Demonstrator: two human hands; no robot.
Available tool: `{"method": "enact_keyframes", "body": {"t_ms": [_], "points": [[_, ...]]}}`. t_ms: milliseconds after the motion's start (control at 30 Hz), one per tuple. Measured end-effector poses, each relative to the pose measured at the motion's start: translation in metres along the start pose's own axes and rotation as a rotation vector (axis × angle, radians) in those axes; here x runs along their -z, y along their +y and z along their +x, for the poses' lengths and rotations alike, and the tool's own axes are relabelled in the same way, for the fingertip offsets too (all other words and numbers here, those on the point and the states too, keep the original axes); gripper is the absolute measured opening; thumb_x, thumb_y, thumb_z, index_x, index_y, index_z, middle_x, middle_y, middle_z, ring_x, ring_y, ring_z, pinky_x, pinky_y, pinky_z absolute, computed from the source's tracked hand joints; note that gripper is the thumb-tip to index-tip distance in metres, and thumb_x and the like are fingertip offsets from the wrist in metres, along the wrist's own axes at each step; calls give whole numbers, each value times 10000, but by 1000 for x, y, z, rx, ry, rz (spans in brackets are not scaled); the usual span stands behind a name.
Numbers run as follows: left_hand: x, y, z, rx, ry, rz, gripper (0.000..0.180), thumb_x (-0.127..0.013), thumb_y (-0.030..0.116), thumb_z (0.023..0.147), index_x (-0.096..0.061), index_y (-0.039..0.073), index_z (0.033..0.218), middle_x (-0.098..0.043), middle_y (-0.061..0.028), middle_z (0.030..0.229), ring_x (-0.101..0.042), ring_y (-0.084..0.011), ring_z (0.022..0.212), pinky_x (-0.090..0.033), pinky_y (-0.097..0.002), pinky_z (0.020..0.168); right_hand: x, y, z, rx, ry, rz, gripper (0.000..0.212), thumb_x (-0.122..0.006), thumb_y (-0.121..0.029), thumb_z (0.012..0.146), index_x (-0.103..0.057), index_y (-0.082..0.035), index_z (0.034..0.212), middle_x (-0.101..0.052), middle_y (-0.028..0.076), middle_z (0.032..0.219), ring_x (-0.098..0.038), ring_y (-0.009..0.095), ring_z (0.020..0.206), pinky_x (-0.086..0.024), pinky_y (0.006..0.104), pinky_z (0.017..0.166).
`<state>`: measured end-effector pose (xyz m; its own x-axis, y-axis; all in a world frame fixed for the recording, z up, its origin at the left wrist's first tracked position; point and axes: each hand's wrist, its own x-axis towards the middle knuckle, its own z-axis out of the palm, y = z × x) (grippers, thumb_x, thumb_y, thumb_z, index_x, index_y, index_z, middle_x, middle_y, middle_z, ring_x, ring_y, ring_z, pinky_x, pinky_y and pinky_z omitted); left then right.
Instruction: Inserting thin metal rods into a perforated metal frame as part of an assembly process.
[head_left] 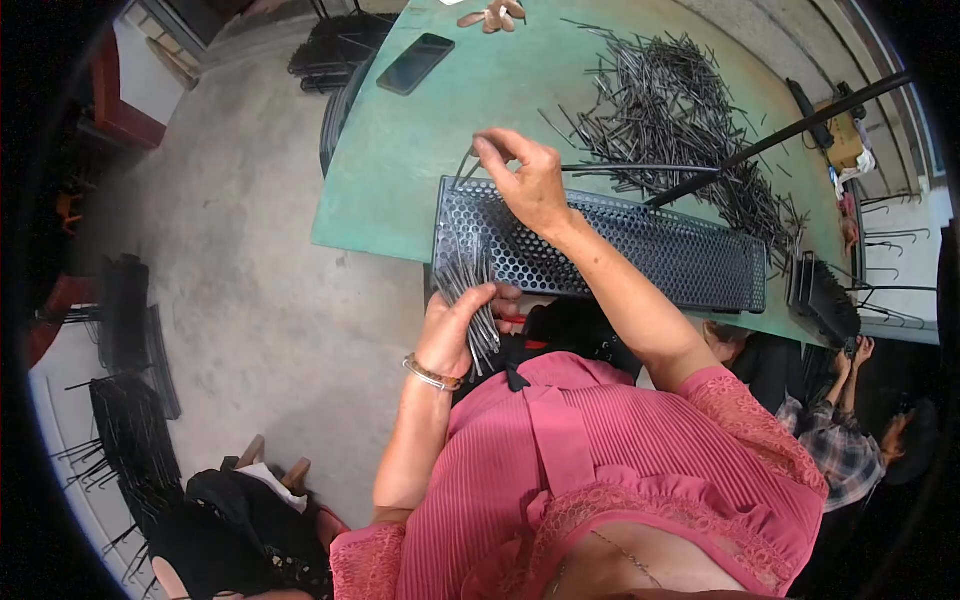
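A black perforated metal rack (690,262), with round holes and a raised rim, lies along the near edge of the green table (375,185). In my left hand (452,325) is a bundle of thin dark strips (463,268), fanned out over the rack's near left corner. My right hand (530,180) is raised above the rack's left end. Its thumb and fingers pinch a thin dark strip (464,165) that bends down to the rim near the far left corner. Whether that strip passes through a hole is too small to tell.
A loose pile of dark strips (660,110) spreads across the table's right side. Black bars (775,145) rise from the rack's far side. A phone (416,63) lies far left. Another person (840,440) works at the right. Black racks (130,430) stand at the left.
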<state>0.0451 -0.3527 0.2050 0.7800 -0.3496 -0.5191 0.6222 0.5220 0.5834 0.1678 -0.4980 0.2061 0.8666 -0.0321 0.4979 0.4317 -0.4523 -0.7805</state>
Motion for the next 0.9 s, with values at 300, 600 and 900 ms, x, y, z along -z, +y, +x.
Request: {"method": "enact_keyframes", "body": {"t_ms": [300,600,900], "points": [[5,-8,-5,41,17,100,154,-589,91,816,-549,-37,892,-612,-119,785,-599,-178,630,-530,-305,551,-2,-2,0,224,20,-44,113,-624,-66,797,-629,12,879,-650,121,778,-633,182,649,-485,266,551],[7,-10,-3,79,41,66,159,-588,97,815,-546,-27,906,-589,-94,760,-600,-188,636,-548,-323,564,-3,2,0,262,27,-57,112,-631,-52,786,-627,9,880,-651,119,794,-634,192,649,-490,273,542],[8,-14,0,152,2,-23,202,-531,130,847,-546,-43,951,-618,-133,810,-618,-217,671,-556,-343,597,-6,3,4,373,-91,-106,112,-629,-44,777,-615,3,878,-642,116,808,-626,239,718,-497,309,621]]}}
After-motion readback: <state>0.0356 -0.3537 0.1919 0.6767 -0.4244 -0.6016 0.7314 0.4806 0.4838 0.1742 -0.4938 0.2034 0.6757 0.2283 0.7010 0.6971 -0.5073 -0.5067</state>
